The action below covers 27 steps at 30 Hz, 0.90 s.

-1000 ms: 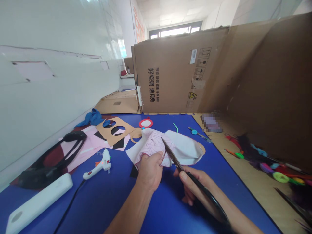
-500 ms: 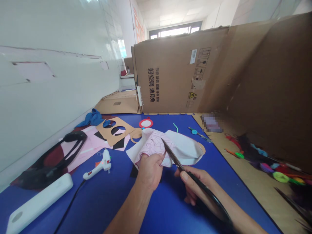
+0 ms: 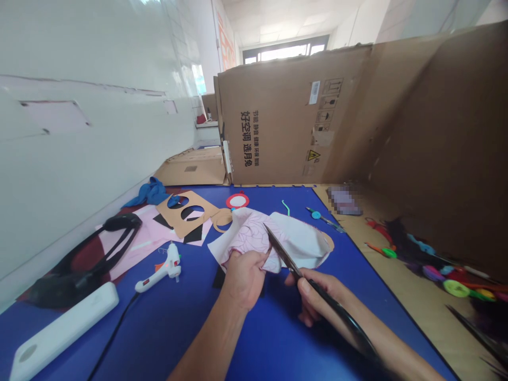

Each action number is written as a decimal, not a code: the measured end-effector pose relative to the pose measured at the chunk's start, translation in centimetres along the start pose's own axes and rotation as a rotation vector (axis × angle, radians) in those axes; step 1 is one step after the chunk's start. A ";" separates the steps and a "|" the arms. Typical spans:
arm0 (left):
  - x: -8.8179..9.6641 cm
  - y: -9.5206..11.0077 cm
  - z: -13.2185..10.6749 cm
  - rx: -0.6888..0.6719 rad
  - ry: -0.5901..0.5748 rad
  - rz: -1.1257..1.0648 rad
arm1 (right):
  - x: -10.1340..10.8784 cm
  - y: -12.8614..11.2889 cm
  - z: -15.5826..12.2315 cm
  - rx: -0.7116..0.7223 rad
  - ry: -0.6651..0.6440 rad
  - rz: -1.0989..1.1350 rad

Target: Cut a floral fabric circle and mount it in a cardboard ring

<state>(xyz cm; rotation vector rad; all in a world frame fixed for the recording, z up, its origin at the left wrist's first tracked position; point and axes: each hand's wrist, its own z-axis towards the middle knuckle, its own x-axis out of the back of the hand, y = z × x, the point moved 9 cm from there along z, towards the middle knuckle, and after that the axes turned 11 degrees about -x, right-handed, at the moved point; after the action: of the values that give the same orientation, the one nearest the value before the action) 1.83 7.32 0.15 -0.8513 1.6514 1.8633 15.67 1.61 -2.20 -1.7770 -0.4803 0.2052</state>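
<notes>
Bunched in my left hand (image 3: 245, 279) is a piece of white and pale pink fabric (image 3: 299, 241) with a purple line pattern and a reddish stitched edge. My left thumb presses on its near edge. My right hand (image 3: 317, 293) is closed round the black-handled scissors (image 3: 288, 257), whose long blades point up and left across the middle of the fabric. One blade lies over the cloth; the other is mostly hidden. A bit of tan material shows behind the fabric's right end, and a dark patch lies under its left side.
On the blue table (image 3: 151, 328) at left are a white glue gun (image 3: 164, 270), a long white case (image 3: 65, 333), a black strapped item (image 3: 83, 270) and tan card with round holes (image 3: 184, 230). A red-rimmed disc (image 3: 237, 201) lies behind. Cardboard (image 3: 278, 121) walls the back; colourful craft bits (image 3: 456, 288) lie right.
Both hands stay nearly in place. The fabric's left edge has shifted slightly right, and the scissors' blades look a little closer together.
</notes>
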 end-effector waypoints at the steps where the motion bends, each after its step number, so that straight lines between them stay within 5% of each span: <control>1: 0.0 0.0 0.0 0.000 -0.003 0.000 | 0.1 0.3 0.1 -0.001 -0.005 0.002; 12: -1.0 0.6 -0.2 0.002 -0.049 -0.020 | 0.3 -0.8 -0.4 -0.001 0.018 -0.012; 20: -0.8 0.6 -0.3 0.009 -0.018 -0.015 | 0.6 1.1 0.3 -0.047 0.003 0.012; 27: -1.0 0.6 -0.2 0.014 -0.044 -0.021 | 0.5 -0.5 -0.3 -0.041 0.027 -0.042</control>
<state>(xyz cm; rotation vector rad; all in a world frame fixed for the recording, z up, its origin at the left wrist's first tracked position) 2.13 7.06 1.30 -0.8133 1.6209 1.8409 16.13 1.65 -1.58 -1.8057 -0.5052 0.1427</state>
